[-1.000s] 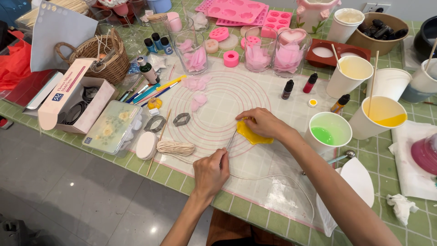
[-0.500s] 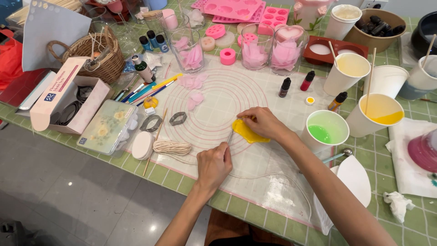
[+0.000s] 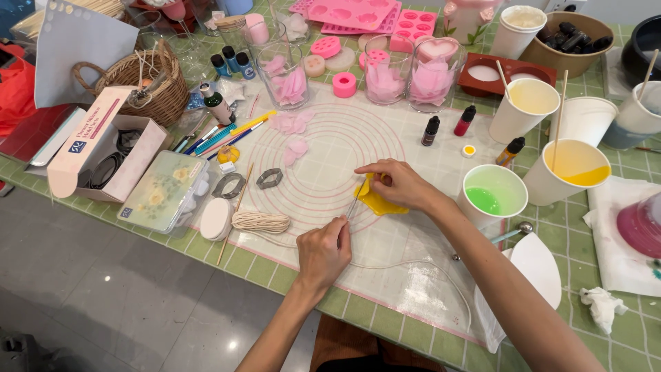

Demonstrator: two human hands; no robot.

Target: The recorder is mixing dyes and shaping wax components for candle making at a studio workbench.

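Note:
My right hand [image 3: 399, 182] rests on a flat yellow wax piece [image 3: 377, 204] lying on the translucent ringed mat [image 3: 323, 158], fingers pressing its top edge. My left hand [image 3: 323, 253] sits just below, pinching the lower end of a thin metal tool [image 3: 352, 204] that points up toward the yellow piece. A white wick string [image 3: 413, 265] trails across the mat from a coiled bundle of cord [image 3: 260, 222] to the left of that hand.
A cup of green liquid [image 3: 491, 195] and a cup of yellow liquid [image 3: 571, 169] stand right of my hands. Pink petals, glass jars [image 3: 286, 72], small dye bottles, pink moulds [image 3: 351, 14], a wicker basket [image 3: 144, 79] and an open box [image 3: 103, 151] crowd the green checked table.
My left hand moved up and right from flat on the mat and now pinches the thin tool near the yellow piece. My right hand stays on the piece.

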